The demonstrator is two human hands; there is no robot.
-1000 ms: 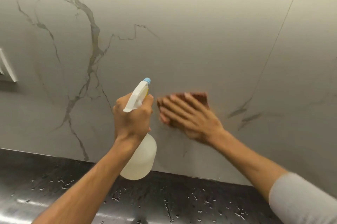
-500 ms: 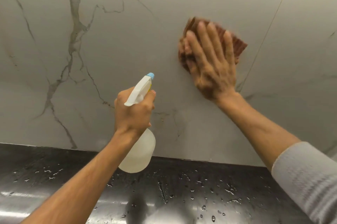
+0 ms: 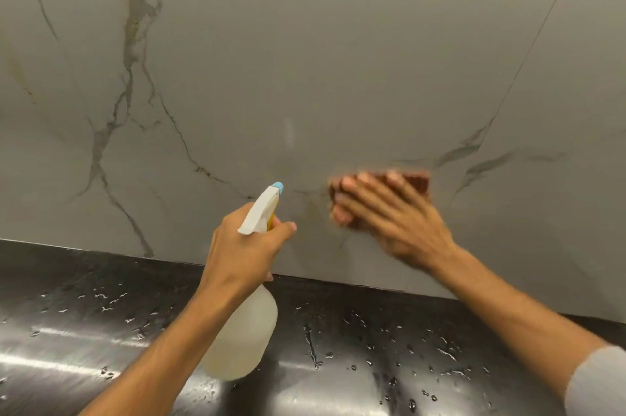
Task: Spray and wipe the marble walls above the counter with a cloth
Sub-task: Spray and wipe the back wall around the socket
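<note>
The cloth (image 3: 416,182) is pressed flat on the wall (image 3: 338,59), low, just above the wet table (image 3: 372,348), under the straight-fingered right hand (image 3: 389,217). The bottle (image 3: 244,337) is gripped by the left hand (image 3: 242,246). Wiping is judged midway, with much wall left.

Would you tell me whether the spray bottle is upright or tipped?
Tipped: the left hand grips the bottle, nozzle leaning toward the wall, base nearer the camera.
</note>
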